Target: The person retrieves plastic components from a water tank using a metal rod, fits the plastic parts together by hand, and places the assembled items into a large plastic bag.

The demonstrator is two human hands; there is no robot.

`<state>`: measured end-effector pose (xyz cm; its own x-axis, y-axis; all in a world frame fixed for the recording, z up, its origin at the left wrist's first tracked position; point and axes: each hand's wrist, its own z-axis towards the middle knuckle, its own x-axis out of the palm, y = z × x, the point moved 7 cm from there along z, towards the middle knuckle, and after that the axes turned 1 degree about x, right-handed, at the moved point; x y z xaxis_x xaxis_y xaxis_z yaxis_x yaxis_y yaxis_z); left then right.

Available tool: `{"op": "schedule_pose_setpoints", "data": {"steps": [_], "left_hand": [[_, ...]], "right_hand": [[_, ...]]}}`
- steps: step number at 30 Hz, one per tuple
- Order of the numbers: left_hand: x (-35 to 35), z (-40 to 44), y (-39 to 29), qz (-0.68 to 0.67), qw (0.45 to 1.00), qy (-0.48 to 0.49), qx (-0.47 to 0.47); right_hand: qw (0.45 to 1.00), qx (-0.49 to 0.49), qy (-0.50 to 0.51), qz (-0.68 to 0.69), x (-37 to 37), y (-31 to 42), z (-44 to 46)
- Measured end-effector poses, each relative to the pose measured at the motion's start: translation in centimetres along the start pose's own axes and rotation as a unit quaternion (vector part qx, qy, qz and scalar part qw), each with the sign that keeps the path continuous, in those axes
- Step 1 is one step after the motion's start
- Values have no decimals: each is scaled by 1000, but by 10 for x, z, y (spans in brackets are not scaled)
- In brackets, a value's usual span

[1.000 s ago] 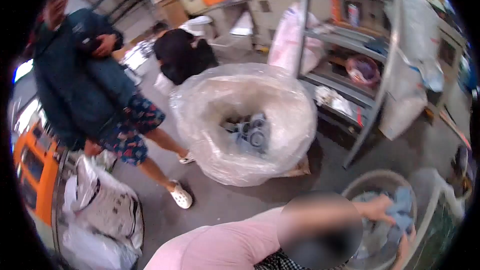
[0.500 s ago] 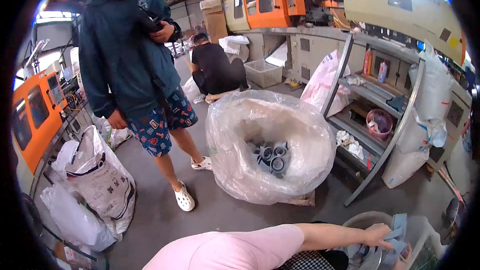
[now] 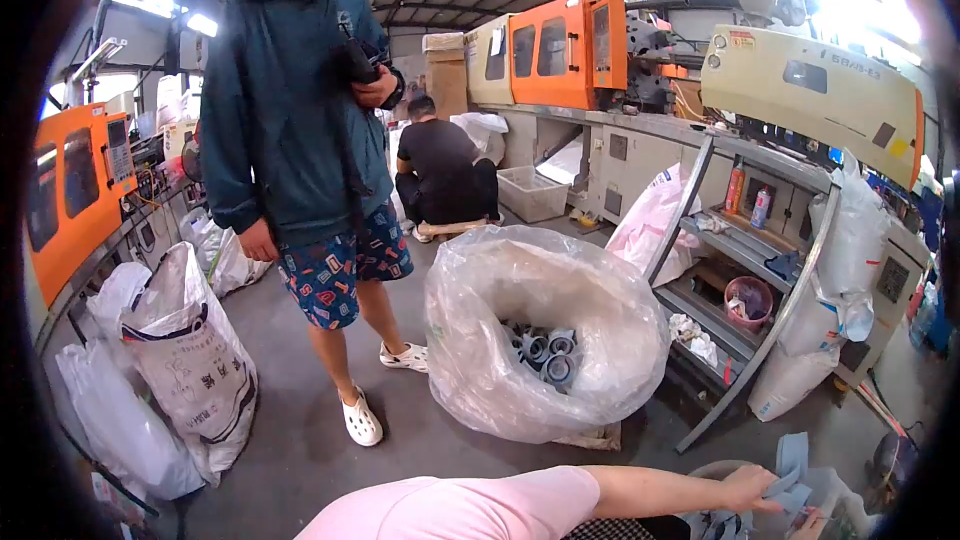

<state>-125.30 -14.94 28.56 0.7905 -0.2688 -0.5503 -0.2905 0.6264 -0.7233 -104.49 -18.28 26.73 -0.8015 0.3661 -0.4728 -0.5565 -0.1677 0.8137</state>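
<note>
At the lower right, my left hand (image 3: 750,488) reaches out from a pink sleeve, its fingers closed on a grey-blue plastic part (image 3: 791,457). Just below that part, a little of my right hand (image 3: 812,522) shows at the bottom edge; its grip is mostly hidden. Both hands are over a container with a clear plastic liner (image 3: 838,500), where more grey plastic parts (image 3: 715,523) lie beneath my left forearm. Ahead stands a large clear plastic bag (image 3: 480,380), open at the top, with several grey ring-shaped parts (image 3: 560,370) inside.
A person in a dark jacket (image 3: 290,120) stands at the left; another in black (image 3: 445,160) crouches behind. A metal step rack (image 3: 690,300) is right of the bag. White sacks (image 3: 195,370) stand left. Orange and cream machines (image 3: 550,45) line the back.
The view has tilted up and turned slightly, so my hands and the plastic part sit lower in the picture. My left hand keeps its hold on the part.
</note>
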Motion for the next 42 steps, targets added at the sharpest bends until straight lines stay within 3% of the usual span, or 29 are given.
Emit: {"op": "schedule_pose_setpoints", "data": {"steps": [3,13,18,21,23,26,28,29,30,31,32,33,34,35,36,37,40,42], "left_hand": [[-9,-7,5,-6,998,-12,-61],[-31,-13,12,-31,999,-22,2],[-24,-8,-7,-33,997,-18,63],[-13,-8,-10,10,992,-48,114],[-5,-13,-12,123,966,-104,204],[21,-15,6,177,952,-62,243],[24,-15,10,182,947,-76,254],[28,-13,16,183,947,-71,256],[29,-10,19,187,945,-49,264],[38,-6,20,175,949,-37,260],[41,-4,25,169,956,-27,239],[52,-3,33,166,963,-9,215],[55,-2,40,172,967,12,189],[57,1,54,175,969,32,171],[64,-1,65,173,971,49,160],[69,-3,76,170,973,60,142],[93,-14,108,171,974,50,142],[110,-20,119,162,975,95,119]], "right_hand": [[1000,-8,5,8,1,5,-3],[998,10,11,65,12,2,3],[982,87,12,169,18,-22,0],[941,171,20,292,29,-48,-6],[898,230,19,375,38,-69,-14],[833,299,12,466,49,-103,-32],[799,308,25,516,53,-128,-37],[766,237,119,586,61,-175,-19],[805,330,-7,493,52,-98,-47],[845,311,-9,434,42,-98,-54],[936,180,54,298,38,-104,-55],[978,92,77,170,38,-92,-65],[981,53,94,158,44,-84,-70],[912,209,69,347,66,-122,-64],[783,345,-23,518,86,-158,-63],[741,367,-14,562,101,-186,-61],[721,446,-57,527,119,-176,-72],[701,453,-23,551,131,-197,-85]]}}
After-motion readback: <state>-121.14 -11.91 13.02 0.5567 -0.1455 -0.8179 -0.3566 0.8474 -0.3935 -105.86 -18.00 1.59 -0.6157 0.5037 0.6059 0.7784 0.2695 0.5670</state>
